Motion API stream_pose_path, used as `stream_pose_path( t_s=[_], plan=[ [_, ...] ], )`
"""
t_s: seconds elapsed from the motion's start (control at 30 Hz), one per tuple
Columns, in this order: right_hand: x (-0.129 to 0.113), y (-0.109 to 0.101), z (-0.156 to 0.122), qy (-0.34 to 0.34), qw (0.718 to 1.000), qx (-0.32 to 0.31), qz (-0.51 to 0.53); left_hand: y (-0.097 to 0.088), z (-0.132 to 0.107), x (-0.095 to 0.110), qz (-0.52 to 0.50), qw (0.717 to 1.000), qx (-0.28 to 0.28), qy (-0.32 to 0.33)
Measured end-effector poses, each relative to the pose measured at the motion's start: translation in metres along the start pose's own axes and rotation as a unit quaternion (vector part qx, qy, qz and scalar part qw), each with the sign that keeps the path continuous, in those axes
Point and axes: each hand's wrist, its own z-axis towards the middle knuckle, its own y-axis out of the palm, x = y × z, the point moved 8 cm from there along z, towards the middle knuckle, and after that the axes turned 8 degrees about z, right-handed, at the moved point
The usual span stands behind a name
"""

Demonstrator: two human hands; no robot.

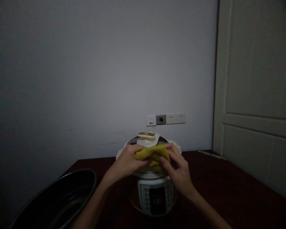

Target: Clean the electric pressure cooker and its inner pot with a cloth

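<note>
A dim room: a plain pale wall (85,79) fills the background, with a row of wall sockets (165,119) low on it and a panelled door (259,95) on the right. Below runs a dark reddish-brown counter (228,190).

An electric pressure cooker (154,197) stands on the counter about midway between its left and right sides, closer to the back edge than to the front. Its control panel (157,198) faces the camera, and its lid (133,140), which is on, carries a pale handle (146,136) on top.

A yellow cloth (152,154) lies bunched against the front rim of the lid, between the two hands. The left hand (127,160) comes in from the left, its grip closed on the cloth's left end with the fingers curled over it. The right hand (178,173) comes in from the right, its grip closed on the cloth's right part, thumb in front and fingers over the top. Both hands rest on the lid's front edge.

Toward the front left corner of the counter sits a wide dark metal basin (69,190), well apart from the cooker. A thin flat strip (211,154) lies at the back edge on the right, near the door; what it is cannot be told.
</note>
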Motion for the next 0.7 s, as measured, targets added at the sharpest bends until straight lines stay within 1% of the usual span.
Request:
stream_pose_path(
  t_s=[0.03, 0.1, 0.13, 0.2, 0.27, 0.3, 0.33, 0.37, 0.4, 0.43, 0.47, 0.5, 0.53, 0.57, 0.63, 0.67, 0.7],
  plan=[
    [0.004, -0.004, 0.001, 0.016, 0.999, 0.001, 0.029, -0.011, 0.006, 0.0, 0.03, 0.999, 0.019, -0.008],
    [0.013, -0.018, 0.005, 0.041, 0.997, 0.012, 0.061, -0.045, 0.02, 0.0, 0.101, 0.991, 0.085, -0.025],
    [0.018, -0.027, 0.008, 0.048, 0.997, 0.021, 0.051, -0.066, 0.027, 0.0, 0.139, 0.982, 0.126, -0.032],
    [0.028, -0.046, 0.016, 0.05, 0.998, 0.037, -0.009, -0.103, 0.049, -0.003, 0.196, 0.966, 0.167, -0.033],
    [0.044, -0.065, 0.023, 0.049, 0.995, 0.046, -0.073, -0.13, 0.077, -0.017, 0.263, 0.945, 0.187, -0.051],
    [0.056, -0.073, 0.026, 0.054, 0.993, 0.047, -0.093, -0.14, 0.093, -0.027, 0.29, 0.933, 0.202, -0.059],
    [0.068, -0.08, 0.028, 0.061, 0.991, 0.045, -0.108, -0.144, 0.109, -0.04, 0.307, 0.926, 0.208, -0.063],
    [0.082, -0.086, 0.03, 0.07, 0.989, 0.044, -0.124, -0.141, 0.125, -0.054, 0.314, 0.926, 0.201, -0.059],
    [0.095, -0.09, 0.03, 0.078, 0.986, 0.044, -0.14, -0.133, 0.141, -0.069, 0.313, 0.93, 0.185, -0.052],
    [0.106, -0.094, 0.03, 0.08, 0.984, 0.047, -0.155, -0.119, 0.155, -0.085, 0.303, 0.94, 0.149, -0.042],
    [0.115, -0.096, 0.029, 0.076, 0.982, 0.052, -0.167, -0.1, 0.167, -0.103, 0.283, 0.953, 0.099, -0.039],
    [0.121, -0.098, 0.028, 0.066, 0.98, 0.06, -0.176, -0.076, 0.176, -0.12, 0.248, 0.967, 0.034, -0.039],
    [0.126, -0.099, 0.026, 0.053, 0.98, 0.067, -0.183, -0.05, 0.18, -0.137, 0.201, 0.977, -0.04, -0.05],
    [0.129, -0.099, 0.025, 0.042, 0.979, 0.073, -0.187, -0.029, 0.181, -0.149, 0.18, 0.979, -0.077, -0.056],
    [0.135, -0.097, 0.022, 0.039, 0.978, 0.077, -0.189, 0.005, 0.179, -0.164, 0.148, 0.981, -0.115, -0.058],
    [0.14, -0.095, 0.02, 0.049, 0.978, 0.076, -0.186, 0.019, 0.176, -0.168, 0.121, 0.983, -0.129, -0.055],
    [0.145, -0.094, 0.018, 0.065, 0.978, 0.072, -0.182, 0.032, 0.173, -0.17, 0.063, 0.986, -0.144, -0.047]
  ],
)
